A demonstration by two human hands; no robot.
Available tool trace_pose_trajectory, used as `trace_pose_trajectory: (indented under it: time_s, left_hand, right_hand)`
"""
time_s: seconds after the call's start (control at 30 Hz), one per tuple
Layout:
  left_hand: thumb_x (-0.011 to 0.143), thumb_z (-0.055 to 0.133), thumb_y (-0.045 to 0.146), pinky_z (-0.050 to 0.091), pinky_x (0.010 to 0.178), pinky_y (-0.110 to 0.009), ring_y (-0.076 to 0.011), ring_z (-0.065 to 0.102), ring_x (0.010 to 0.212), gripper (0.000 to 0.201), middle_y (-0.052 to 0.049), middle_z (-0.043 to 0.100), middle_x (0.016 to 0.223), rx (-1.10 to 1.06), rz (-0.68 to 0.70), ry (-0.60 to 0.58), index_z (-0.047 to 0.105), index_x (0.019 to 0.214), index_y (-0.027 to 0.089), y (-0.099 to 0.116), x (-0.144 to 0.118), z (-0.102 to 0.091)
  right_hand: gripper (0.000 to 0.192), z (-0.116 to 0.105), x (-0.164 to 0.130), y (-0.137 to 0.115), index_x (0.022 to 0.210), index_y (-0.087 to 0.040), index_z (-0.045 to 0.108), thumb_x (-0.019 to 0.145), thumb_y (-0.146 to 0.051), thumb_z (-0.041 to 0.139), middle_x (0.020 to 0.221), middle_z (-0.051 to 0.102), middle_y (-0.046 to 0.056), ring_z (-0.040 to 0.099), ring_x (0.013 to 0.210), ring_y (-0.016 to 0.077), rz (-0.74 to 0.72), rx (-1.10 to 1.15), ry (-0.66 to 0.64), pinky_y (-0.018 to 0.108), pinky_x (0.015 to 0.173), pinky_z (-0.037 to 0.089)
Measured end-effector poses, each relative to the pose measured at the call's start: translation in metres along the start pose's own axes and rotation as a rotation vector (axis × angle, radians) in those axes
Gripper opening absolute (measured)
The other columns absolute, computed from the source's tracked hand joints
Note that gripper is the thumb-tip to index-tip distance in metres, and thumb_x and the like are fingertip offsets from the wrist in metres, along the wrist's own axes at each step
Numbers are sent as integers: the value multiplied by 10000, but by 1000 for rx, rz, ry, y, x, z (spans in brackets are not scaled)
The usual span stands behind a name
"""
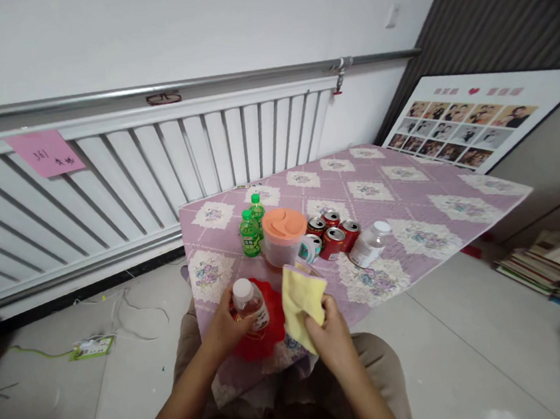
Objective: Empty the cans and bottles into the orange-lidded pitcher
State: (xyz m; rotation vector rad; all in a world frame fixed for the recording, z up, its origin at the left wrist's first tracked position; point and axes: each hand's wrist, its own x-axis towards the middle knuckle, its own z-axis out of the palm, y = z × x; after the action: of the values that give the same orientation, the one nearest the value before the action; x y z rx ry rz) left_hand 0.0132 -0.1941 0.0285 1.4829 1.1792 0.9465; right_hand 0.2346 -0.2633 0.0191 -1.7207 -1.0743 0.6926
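Note:
My left hand (227, 325) is wrapped round a clear plastic bottle (251, 306) with a white cap and a label, over a red scalloped tray (276, 320) near the table's front edge. In my right hand (327, 331) is a yellow cloth (302, 304), pinched between thumb and fingers and hanging partly open. The cloth and bottle are apart. Just beyond them stands a clear pitcher (279, 253) with an orange lid. How the bottle's base meets the tray is hidden.
Green-capped bottles (249, 236) stand left of the pitcher. Several red cans (334, 242) and another white-capped bottle (368, 245) are to its right. A flowered tablecloth (301, 179) covers the table. Behind is a white radiator (213, 146); a photo board (475, 119) leans at right.

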Motion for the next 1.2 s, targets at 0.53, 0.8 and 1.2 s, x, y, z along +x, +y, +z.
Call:
trace_pose_trajectory:
  time_s: [0.53, 0.8, 1.2]
  left_hand:
    - [666, 857, 375, 514, 1083, -484, -351, 627, 1243, 785, -157, 648, 1350, -141, 59, -58, 536, 1355, 176, 43, -29, -20]
    - [694, 848, 369, 523, 1065, -473, -345, 639, 1235, 766, -165, 661, 1315, -243, 85, 25, 515, 1352, 163, 53, -22, -5]
    - [688, 825, 425, 576, 966, -414, -314, 700, 1120, 608, -123, 732, 1181, -136, -18, 111, 570, 1182, 178, 47, -17, -14]
  right_hand:
    - [523, 35, -5, -13, 1346, -262, 608, 830, -343, 613, 1212, 750, 64, 711, 1077, 278, 179, 624, -380, 452, 943, 546]
    - [370, 56, -43, -22, 1038, -238, 717, 687, -329, 785, 863, 783, 39, 732, 848, 267, 519, 1050, -493, 399, 822, 533]
    - [538, 13, -39, -5, 1184, -206, 686, 649, -270, 698, 999, 788, 46, 720, 850, 230, 513, 912, -522, 357, 810, 509]
